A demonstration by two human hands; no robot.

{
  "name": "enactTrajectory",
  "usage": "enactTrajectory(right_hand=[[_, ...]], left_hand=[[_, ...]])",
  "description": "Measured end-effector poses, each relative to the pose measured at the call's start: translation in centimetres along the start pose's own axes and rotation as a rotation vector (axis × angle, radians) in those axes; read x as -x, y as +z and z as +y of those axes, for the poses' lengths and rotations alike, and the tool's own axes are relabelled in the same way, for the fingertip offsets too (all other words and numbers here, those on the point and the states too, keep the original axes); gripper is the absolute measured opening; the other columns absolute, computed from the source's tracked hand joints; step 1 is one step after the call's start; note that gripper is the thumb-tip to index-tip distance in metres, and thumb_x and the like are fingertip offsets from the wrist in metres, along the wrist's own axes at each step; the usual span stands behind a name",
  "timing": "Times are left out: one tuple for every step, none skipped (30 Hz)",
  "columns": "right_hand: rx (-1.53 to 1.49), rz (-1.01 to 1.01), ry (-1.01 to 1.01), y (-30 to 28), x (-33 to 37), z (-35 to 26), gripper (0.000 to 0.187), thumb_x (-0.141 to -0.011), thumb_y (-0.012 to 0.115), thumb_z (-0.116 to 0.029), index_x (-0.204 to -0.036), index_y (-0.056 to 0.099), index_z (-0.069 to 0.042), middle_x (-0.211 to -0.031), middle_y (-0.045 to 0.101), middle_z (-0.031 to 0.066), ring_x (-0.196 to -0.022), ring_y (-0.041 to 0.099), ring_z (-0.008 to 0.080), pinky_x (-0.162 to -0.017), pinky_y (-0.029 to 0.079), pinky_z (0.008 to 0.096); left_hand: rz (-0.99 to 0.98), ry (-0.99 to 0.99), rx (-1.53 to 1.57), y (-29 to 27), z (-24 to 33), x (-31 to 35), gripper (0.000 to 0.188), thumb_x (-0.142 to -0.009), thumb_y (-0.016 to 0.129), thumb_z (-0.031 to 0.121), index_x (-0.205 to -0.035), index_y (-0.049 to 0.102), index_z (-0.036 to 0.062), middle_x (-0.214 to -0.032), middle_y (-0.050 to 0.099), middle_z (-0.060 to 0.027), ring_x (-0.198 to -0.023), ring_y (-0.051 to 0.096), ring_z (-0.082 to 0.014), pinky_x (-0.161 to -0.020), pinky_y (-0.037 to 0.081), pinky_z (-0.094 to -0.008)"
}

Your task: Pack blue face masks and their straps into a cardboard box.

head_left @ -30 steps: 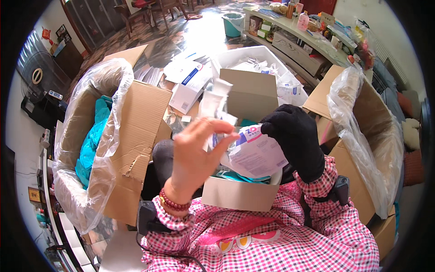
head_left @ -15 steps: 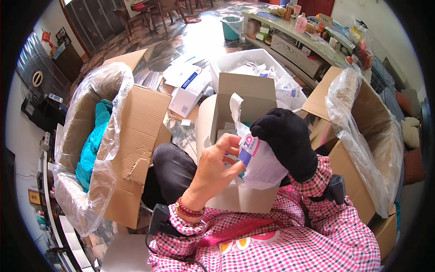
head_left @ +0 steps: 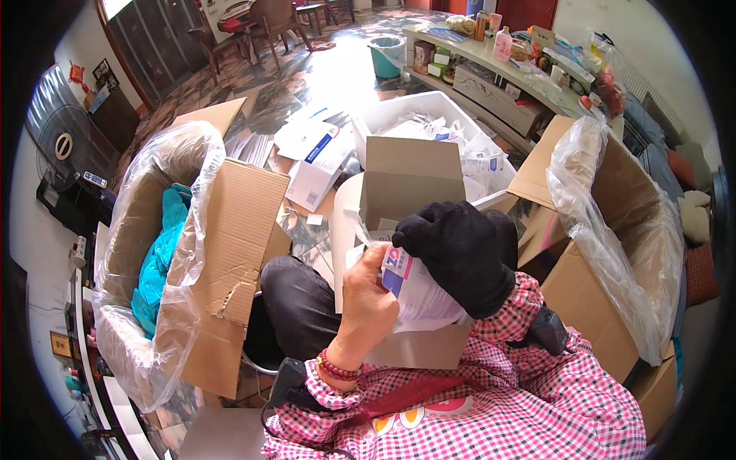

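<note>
Between my hands is a white printed packet (head_left: 420,300) with a purple and pink band, its upper edge partly torn, with a loose pale strip sticking up. My bare left hand (head_left: 366,300), with a red bead bracelet at the wrist, is closed with its thumb at the packet's left top edge. In a black glove, my right hand (head_left: 464,257) grips the packet's upper right side. Both hands are over an open carton (head_left: 414,165) standing between my legs; most of its inside is hidden by them.
At the left, a plastic-lined cardboard box (head_left: 238,261) holds turquoise items (head_left: 161,249). Another lined box (head_left: 640,222) stands open at the right. Ahead are a white bin (head_left: 479,115) with torn packets and a pile of flattened white cartons (head_left: 314,157). A teal bucket (head_left: 388,57) stands farther off.
Both hands and the packet have moved slightly left and down. My left fingers, spread around the packet's edge before, have curled into a tight grip.
</note>
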State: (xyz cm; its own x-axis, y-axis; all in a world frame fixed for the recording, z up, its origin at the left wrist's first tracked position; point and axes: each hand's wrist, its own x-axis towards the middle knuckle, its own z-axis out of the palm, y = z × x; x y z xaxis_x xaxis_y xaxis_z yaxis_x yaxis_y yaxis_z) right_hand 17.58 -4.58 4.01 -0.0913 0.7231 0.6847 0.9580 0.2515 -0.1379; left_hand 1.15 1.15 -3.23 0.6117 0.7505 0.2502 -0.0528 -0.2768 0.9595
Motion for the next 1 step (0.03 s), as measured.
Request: enactTrajectory(right_hand=[[-0.003,-0.007,-0.020,0.27,0.14,0.00,0.018,-0.078,0.071,-0.017,-0.096,0.067,-0.018,-0.087,0.059,0.0043,-0.077,0.061,0.0265,-0.066,0.050,0.0392]], left_hand=[[-0.021,0.138,-0.048,-0.08,-0.52,-0.14,0.062,-0.075,0.057,-0.011,-0.134,0.054,0.0080,-0.118,0.064,-0.0080,-0.087,0.066,-0.0185,-0.079,0.050,-0.0246]])
